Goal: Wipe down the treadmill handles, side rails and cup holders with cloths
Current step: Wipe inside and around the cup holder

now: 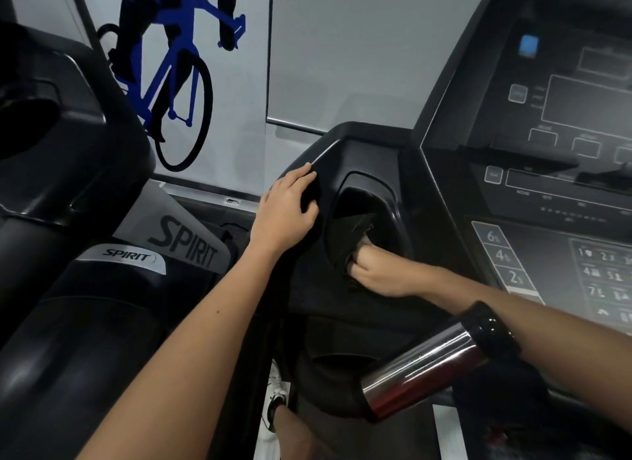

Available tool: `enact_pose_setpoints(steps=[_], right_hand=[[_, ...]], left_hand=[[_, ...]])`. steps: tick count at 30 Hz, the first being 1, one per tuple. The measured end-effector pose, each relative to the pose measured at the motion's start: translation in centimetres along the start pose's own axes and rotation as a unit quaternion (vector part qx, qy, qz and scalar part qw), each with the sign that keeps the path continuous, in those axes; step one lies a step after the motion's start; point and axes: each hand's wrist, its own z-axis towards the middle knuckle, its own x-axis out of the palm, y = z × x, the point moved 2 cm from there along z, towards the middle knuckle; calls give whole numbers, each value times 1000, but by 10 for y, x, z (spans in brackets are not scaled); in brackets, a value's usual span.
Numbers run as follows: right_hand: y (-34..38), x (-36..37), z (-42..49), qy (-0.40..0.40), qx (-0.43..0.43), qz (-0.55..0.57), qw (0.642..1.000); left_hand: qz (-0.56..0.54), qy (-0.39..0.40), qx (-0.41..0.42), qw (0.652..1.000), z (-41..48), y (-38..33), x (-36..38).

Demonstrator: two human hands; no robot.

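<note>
My right hand reaches into the treadmill's left cup holder and grips a dark cloth bunched against the inside wall. My left hand rests on the black outer edge of the console beside the cup holder, fingers spread and slightly bent over the rim. The fingertips of my right hand are hidden in the cloth.
A steel bottle with a black cap lies tilted under my right forearm, near a lower pocket. The console panel with buttons fills the right. A neighbouring Spirit machine stands to the left. A white shoe shows below.
</note>
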Motion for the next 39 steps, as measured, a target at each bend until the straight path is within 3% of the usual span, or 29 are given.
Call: enact_pose_setpoints(steps=[6, 8, 11, 14, 16, 18, 22, 25, 27, 33, 36, 39], right_hand=[[0, -16, 23, -28, 47, -55, 997], [5, -29, 33, -77, 79, -78, 991], [10, -36, 38, -139, 53, -61, 987], [7, -33, 17, -91, -50, 19, 994], [9, -30, -5, -37, -117, 14, 992], [13, -25, -16, 3, -130, -6, 992], [12, -27, 9, -94, -88, 40, 991], [6, -30, 34, -134, -4, 43, 990], [5, -26, 35, -113, 7, 22, 993], [13, -29, -25, -11, -155, -32, 987], [5, -49, -46, 43, -88, -128, 987], [-3, -68, -53, 58, 27, -314, 947]], left_hand=[[3, 15, 3, 1000, 2, 3, 0], [-3, 21, 9, 1000, 1, 3, 0], [-27, 29, 9, 999, 0, 4, -3], [-19, 35, 11, 999, 1, 3, -2], [-4, 37, 7, 999, 4, 4, 0], [20, 46, 1, 999, 6, 3, 0], [21, 46, 6, 999, 3, 4, -2], [3, 39, 24, 999, 0, 6, -2], [0, 46, 24, 999, 1, 7, -1], [17, 52, 6, 998, 4, 6, -1], [3, 33, 4, 999, 0, 2, -1], [4, 29, 7, 1000, -2, 3, -2]])
